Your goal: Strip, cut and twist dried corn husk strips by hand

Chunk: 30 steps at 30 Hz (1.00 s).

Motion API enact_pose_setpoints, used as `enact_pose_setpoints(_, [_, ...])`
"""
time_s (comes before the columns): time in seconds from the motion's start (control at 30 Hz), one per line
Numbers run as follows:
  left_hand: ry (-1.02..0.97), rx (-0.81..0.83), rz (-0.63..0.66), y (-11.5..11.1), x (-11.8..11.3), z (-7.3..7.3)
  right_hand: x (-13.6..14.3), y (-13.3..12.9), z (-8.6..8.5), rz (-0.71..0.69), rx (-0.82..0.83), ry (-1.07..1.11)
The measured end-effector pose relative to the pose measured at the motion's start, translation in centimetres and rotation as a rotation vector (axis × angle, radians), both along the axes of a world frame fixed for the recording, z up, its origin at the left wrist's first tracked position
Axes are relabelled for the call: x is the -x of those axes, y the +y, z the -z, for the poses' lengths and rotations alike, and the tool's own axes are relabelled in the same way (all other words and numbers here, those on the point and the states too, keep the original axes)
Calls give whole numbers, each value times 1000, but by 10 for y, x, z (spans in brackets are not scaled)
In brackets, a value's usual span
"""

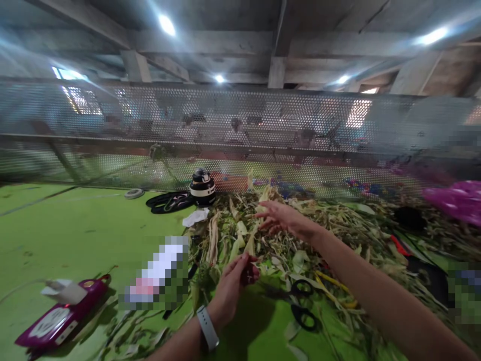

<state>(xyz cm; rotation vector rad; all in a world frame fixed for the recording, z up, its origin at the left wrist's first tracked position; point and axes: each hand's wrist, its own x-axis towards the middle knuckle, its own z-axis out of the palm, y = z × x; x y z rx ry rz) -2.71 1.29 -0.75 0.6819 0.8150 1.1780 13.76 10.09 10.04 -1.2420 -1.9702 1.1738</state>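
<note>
- Purple power unit (71,316) at far left on the green worktop (93,220), with a white plug (66,292) seated in it; its pale label is too blurred to read.
- Black container (203,194) at the back, perhaps kept there out of your way; lettering on its white band starts with "E", the rest unclear.
- Your left hand (233,277), pale wristband (207,328) below it, seems to pinch the lower end of a pale husk (251,244), probably to steady it.
- Your right hand (285,219), fingers loosely spread, grasps nothing over the husk pile (338,220).
- Black-handled scissors (296,313) nearby, handles towards you, likely for easy reach.
</note>
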Motion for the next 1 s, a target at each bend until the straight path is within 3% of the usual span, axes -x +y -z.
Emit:
enact_pose_setpoints(0.27, [23, -39, 12, 0, -3, 8, 26, 87, 20, 510, -143, -375])
enact_pose_setpoints(0.37, [55, -61, 24, 1, -2, 10, 27, 104, 29, 582, -119, -428])
enact_pose_setpoints(0.47, [75, -57, 7, 3, -2, 10, 25, 108, 38, 564, -136, -398])
enact_pose_setpoints(0.67, [74, -89, 23, 2, -2, 3, -1, 90, 39, 435, -250, -132])
enact_pose_setpoints(0.87, [222, -245, 106, -3, 3, -20, -37, 34, 28, 288, -240, 182])
enact_pose_setpoints(1.0, [369, -297, 25, -3, 3, -33, -46, 5, 33, 244, -207, 332])
